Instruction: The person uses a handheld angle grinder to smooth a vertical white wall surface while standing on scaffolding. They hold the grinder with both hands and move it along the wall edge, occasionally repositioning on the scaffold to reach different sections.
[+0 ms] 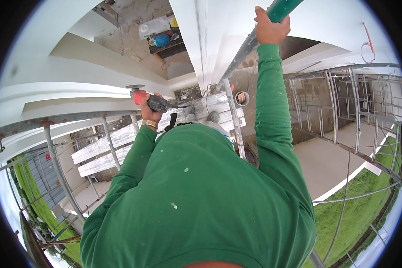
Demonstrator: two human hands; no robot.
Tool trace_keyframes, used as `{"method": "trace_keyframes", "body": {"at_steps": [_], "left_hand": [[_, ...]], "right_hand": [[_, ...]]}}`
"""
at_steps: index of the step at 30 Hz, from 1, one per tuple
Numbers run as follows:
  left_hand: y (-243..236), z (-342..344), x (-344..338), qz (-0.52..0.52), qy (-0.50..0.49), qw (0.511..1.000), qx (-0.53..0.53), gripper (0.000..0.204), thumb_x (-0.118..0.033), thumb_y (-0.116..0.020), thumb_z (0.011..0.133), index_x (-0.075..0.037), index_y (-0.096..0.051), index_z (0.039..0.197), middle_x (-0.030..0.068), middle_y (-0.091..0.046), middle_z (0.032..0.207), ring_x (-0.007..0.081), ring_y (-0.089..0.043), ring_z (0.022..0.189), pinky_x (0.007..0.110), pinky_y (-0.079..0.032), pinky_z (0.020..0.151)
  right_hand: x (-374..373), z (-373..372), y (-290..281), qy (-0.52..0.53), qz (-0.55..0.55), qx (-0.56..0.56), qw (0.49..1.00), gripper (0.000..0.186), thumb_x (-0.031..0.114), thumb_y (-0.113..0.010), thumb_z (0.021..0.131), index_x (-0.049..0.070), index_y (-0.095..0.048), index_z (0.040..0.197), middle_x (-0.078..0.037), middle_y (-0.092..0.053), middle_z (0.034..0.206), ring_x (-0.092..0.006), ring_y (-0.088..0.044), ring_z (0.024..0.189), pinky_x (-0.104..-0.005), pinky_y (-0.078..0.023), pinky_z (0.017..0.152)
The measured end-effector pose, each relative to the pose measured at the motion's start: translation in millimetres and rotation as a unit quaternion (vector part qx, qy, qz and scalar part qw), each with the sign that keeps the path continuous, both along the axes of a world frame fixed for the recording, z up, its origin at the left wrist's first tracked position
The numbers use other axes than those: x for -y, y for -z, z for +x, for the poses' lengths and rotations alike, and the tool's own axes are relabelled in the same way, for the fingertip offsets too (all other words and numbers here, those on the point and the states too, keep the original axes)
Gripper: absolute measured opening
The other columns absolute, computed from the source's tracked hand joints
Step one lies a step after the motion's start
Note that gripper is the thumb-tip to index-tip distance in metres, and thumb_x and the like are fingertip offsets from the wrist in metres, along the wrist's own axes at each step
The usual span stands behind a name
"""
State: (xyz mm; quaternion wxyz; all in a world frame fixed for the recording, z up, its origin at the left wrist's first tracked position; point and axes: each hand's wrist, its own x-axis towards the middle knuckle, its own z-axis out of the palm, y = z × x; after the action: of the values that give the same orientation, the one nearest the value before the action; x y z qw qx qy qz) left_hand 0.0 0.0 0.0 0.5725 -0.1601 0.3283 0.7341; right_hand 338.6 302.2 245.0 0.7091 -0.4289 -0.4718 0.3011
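Observation:
My left hand [149, 111] is closed around a red and black angle grinder [152, 101], held out beside a white wall, with its disc on top and a dark cable trailing to the right. My right hand [271, 29] is raised and wrapped round a thick scaffold tube [242, 53], green at its upper end and grey lower down. Both arms are in green sleeves. Under me are whitish, weathered planks [90, 151], where my shoes show beyond my body.
Scaffold frames stand on the left [52, 149] and right [334, 107]. A bucket [242, 98] sits below near the tube. Further down are a cluttered dark board [169, 44] and grass [344, 223]. White walls [182, 22] rise ahead; a red looped cord [368, 47] hangs at upper right.

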Motion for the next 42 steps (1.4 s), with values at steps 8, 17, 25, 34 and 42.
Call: {"method": "trace_keyframes", "body": {"at_steps": [8,17,25,34,42], "left_hand": [[0,0,1,-0.003,-0.003,1.0,-0.02,0.018,-0.02,-0.069,0.09,-0.008,-0.058,0.097,0.0154,-0.066,0.101,0.0295,-0.065,0.095,0.046,-0.056,0.095],[-3,-1,3,-0.016,-0.004,1.0,0.018,0.021,-0.021,-0.071,0.09,-0.009,-0.058,0.101,0.0118,-0.066,0.102,0.0268,-0.066,0.097,0.045,-0.057,0.093],[3,-5,5,-0.031,0.012,0.999,0.037,0.019,-0.028,-0.072,0.091,-0.015,-0.063,0.102,0.0077,-0.068,0.103,0.0245,-0.068,0.098,0.047,-0.056,0.088],[9,-1,5,-0.024,-0.007,0.998,0.052,0.023,-0.023,-0.078,0.087,-0.014,-0.064,0.102,0.0076,-0.069,0.101,0.025,-0.069,0.096,0.043,-0.06,0.085],[19,1,0,-0.045,-0.033,0.998,0.024,0.021,-0.026,-0.072,0.09,-0.014,-0.06,0.103,0.007,-0.066,0.101,0.0246,-0.067,0.093,0.041,-0.059,0.086]], "right_hand": [[-1,0,-4,-0.008,-0.006,0.005,1.0,0.036,0.012,-0.086,0.075,-0.002,-0.062,0.098,-0.01,-0.071,0.08,-0.0197,-0.071,0.064,-0.034,-0.056,0.062],[3,-1,-7,-0.003,-0.019,0.01,1.0,0.034,0.013,-0.086,0.076,0.0,-0.062,0.097,-0.009,-0.071,0.08,-0.0182,-0.071,0.064,-0.0334,-0.056,0.062],[-1,1,3,-0.004,-0.002,0.02,1.0,0.034,0.014,-0.086,0.076,0.001,-0.063,0.096,-0.007,-0.071,0.079,-0.0164,-0.07,0.065,-0.0322,-0.056,0.061],[5,2,-3,0.037,-0.057,0.068,0.995,0.037,0.026,-0.084,0.077,0.003,-0.065,0.099,-0.009,-0.071,0.082,-0.0208,-0.067,0.072,-0.0391,-0.056,0.072],[10,-2,-19,0.006,-0.047,0.044,0.998,0.031,0.016,-0.083,0.08,0.001,-0.063,0.099,-0.005,-0.067,0.078,-0.0135,-0.061,0.071,-0.033,-0.052,0.069]]}}
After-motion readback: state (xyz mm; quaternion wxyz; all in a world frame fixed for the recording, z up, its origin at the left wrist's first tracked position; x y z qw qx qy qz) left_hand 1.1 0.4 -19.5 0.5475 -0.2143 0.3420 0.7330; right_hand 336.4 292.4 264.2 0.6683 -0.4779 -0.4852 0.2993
